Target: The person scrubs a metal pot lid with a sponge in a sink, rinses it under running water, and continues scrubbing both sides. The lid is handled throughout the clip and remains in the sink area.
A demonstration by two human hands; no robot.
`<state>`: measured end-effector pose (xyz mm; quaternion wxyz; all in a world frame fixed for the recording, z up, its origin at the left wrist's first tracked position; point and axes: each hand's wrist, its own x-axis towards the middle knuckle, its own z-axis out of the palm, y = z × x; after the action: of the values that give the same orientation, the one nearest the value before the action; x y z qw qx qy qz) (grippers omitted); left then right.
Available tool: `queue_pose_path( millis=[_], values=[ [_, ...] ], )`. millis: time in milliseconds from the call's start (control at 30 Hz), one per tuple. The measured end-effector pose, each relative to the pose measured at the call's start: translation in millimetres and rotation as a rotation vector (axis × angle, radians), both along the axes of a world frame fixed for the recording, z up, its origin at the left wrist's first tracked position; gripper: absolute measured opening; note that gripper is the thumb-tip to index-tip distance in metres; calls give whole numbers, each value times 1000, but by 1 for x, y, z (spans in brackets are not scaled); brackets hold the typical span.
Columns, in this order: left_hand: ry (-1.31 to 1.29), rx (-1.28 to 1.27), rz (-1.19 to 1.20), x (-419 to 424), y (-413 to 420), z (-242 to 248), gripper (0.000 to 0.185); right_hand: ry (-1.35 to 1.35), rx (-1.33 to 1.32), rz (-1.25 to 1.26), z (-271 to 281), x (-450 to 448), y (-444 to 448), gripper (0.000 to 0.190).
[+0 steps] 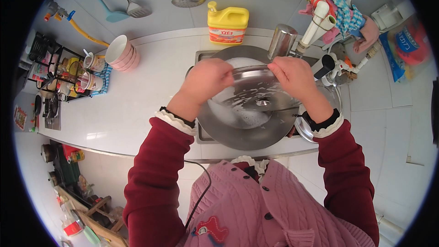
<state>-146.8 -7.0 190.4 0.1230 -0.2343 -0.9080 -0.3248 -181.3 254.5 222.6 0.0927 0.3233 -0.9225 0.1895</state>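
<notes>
A large grey metal wok [252, 141] sits over the sink, with white suds [223, 111] inside it. Above the suds, a round lid [253, 72] with a shiny metal rim is held tilted. Streaks of foam and a small silver disc [263, 103] show on its face. My left hand [209, 77], somewhat blurred, is closed at the left part of the rim. My right hand [293, 75] grips the rim on the other side, with the thumb on its upper edge. The fingertips of both hands are hidden.
A yellow detergent jug [227, 24] and a steel cylinder [282, 41] stand behind the wok. White pipes [317, 17] with hanging cloths are at right rear, near a black-handled item [324, 66]. Stacked pink bowls [122, 54] and a condiment rack [70, 72] occupy the left counter.
</notes>
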Motion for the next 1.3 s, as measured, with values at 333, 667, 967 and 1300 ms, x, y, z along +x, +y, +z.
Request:
queue_pose_path(
  millis=[333, 667, 967, 1300],
  values=[
    [34, -106, -58, -11, 9, 10, 13, -66, -27, 52, -1, -5, 3, 35],
    [4, -87, -106, -10, 30, 23, 20, -20, 3, 68, 0, -4, 0, 36],
    [-62, 27, -114, -8, 10, 11, 29, -48, 12, 45, -1, -8, 2, 38],
    [-152, -9, -87, -14, 18, 23, 14, -43, 11, 86, -2, -8, 4, 39]
  ],
)
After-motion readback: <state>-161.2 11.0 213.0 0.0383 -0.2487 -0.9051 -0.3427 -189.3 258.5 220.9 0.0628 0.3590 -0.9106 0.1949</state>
